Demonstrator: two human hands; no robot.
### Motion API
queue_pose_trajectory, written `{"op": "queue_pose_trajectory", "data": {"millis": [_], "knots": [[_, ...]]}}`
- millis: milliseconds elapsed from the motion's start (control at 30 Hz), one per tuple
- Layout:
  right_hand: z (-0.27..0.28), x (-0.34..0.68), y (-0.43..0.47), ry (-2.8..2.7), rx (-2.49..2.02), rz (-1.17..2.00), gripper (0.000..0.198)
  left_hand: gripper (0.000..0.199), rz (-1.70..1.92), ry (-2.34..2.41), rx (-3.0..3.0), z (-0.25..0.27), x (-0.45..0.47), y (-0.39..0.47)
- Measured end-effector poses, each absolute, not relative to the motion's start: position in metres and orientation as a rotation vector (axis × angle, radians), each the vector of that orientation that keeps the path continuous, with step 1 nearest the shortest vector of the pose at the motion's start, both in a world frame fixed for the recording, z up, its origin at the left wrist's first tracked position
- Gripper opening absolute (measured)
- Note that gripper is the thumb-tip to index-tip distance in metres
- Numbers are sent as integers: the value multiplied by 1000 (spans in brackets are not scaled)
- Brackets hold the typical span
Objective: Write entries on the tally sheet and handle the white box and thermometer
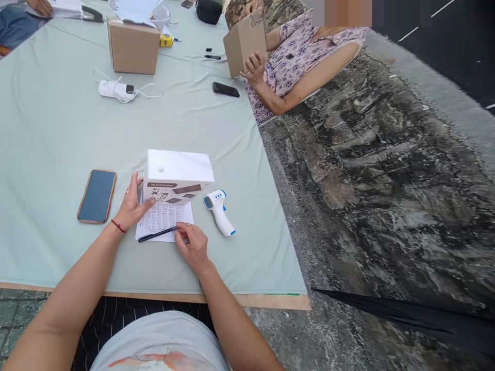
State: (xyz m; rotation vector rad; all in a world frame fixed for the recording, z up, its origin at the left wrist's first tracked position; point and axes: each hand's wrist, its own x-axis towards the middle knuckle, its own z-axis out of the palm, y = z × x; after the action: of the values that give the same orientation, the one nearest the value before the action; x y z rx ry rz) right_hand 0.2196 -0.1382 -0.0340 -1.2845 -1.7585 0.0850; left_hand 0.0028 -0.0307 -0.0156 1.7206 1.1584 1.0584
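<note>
A white printed carton with brown pictures on its front stands over a sheet of small print. My left hand grips the carton's left edge, thumb on the front face and fingers along the side. On the sheet lies a black pen, its right end at the curled fingertips of my right hand, which appear to pinch it. To the right of the carton rests a white and blue infrared thermometer. A smartphone in a brown case lies left of my left hand.
Across the cloth-covered table are a white corded device, a cardboard box, a yellow tape measure and a black phone. A person at the right edge holds another cardboard box. Another person's hand shows at top left.
</note>
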Motion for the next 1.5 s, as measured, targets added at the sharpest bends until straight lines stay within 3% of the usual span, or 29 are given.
{"op": "queue_pose_trajectory", "data": {"millis": [300,633,900,1200,1333,1500], "knots": [[-45,225,-141,-1363,-1404,266,20,103,1105,1098,1629,-24,4,-26],[-49,257,-133,-1653,-1689,-251,26,105,1062,1096,1614,-13,1,-28],[-53,282,-134,-1640,-1766,-273,26,105,1045,1121,1612,-12,3,-29],[-36,236,-142,-1956,-1318,69,22,99,1111,1185,1588,-13,5,-28],[-41,244,-140,-1907,-1375,92,19,94,1178,1223,1543,-9,7,-29],[-48,295,-125,-1409,-1937,-104,51,96,1159,1291,1531,-4,9,-30]]}}
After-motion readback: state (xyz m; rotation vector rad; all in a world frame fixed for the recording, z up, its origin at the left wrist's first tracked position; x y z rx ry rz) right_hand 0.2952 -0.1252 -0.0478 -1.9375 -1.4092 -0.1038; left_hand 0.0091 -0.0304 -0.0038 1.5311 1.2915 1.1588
